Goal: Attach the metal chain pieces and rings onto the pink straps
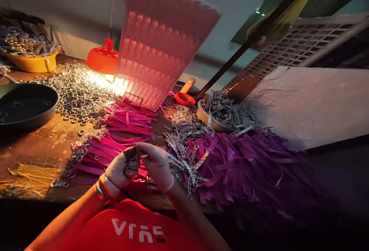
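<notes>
My left hand (117, 172), in a pale work glove with dark, grimy fingertips, is curled with its palm turned up. Close against it, my right hand (157, 166), also gloved, has thumb and fingers pinched together at the left fingertips. Whatever lies between them is too small and dark to make out. Under and beyond the hands are pink straps (112, 151) with metal rings at their left ends. Just right of my right hand lie patterned metal strips (184, 158) with ringed ends, partly over a heap of purple straps (230, 158).
Loose metal rings (77, 93) are heaped under a red hanging lamp (102, 59), beside a dark pan (25, 103). A yellow basin (34, 63) stands at back left. A clear plastic sheet (161, 39) hangs ahead. Right are a full bowl (206, 116) and a white sack-like surface (314, 105).
</notes>
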A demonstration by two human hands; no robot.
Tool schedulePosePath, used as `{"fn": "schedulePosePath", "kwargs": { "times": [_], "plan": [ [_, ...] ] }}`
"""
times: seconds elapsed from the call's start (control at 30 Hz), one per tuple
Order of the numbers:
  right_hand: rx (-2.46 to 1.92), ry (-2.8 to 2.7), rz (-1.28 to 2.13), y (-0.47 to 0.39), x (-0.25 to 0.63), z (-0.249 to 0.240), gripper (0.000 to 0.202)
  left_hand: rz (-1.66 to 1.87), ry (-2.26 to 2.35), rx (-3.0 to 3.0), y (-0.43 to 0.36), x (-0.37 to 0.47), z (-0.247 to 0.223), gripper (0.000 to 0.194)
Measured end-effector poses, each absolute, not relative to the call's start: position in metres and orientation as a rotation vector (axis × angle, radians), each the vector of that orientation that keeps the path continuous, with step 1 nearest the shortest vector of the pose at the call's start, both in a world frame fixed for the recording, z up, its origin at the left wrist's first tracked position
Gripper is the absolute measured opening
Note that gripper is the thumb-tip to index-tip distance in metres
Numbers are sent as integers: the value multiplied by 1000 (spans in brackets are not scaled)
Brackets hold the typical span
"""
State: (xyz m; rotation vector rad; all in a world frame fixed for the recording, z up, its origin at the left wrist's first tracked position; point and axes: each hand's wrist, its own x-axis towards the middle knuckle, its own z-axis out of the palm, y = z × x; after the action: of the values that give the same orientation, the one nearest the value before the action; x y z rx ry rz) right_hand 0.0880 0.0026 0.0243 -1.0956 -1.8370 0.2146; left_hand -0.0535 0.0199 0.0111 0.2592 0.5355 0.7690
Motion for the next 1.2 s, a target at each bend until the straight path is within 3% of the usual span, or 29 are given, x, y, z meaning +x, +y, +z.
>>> {"fn": "schedulePosePath", "kwargs": {
  "times": [0.2, 0.33, 0.5, 0.7, 0.83, 0.9, 1.0, 1.1, 1.2],
  "plan": [
    [-1484, -2059, 132, -3, 97, 58, 48, 880, 666, 596, 21, -69, 13, 18],
    [-1538, -2422, 18, 8, 98, 78, 27, 821, 798, 1123, 25, -75, 24, 25],
    [-1507, -2666, -103, 26, 114, 99, 33, 751, 766, 1244, 43, -71, 44, 30],
    [-1254, -2824, -20, 33, 152, 102, 36, 554, 764, 1189, 54, -47, 54, 32],
    [-1558, -2360, 370, 29, 167, 66, 33, 564, 784, 1186, 72, -23, 47, 31],
    [-1637, -1979, 528, 27, 175, 46, 34, 523, 857, 1489, 93, -12, 38, 33],
    [-1506, -1467, 597, 21, 194, 21, 39, 296, 974, 2066, 129, 0, 21, 33],
    [-1436, -1189, 675, 5, 215, 2, 45, 101, 1003, 2256, 157, 4, 4, 17],
    [-1460, -1176, 746, -15, 225, -11, 43, -29, 994, 2337, 165, 6, -9, 27]
  ]
}}
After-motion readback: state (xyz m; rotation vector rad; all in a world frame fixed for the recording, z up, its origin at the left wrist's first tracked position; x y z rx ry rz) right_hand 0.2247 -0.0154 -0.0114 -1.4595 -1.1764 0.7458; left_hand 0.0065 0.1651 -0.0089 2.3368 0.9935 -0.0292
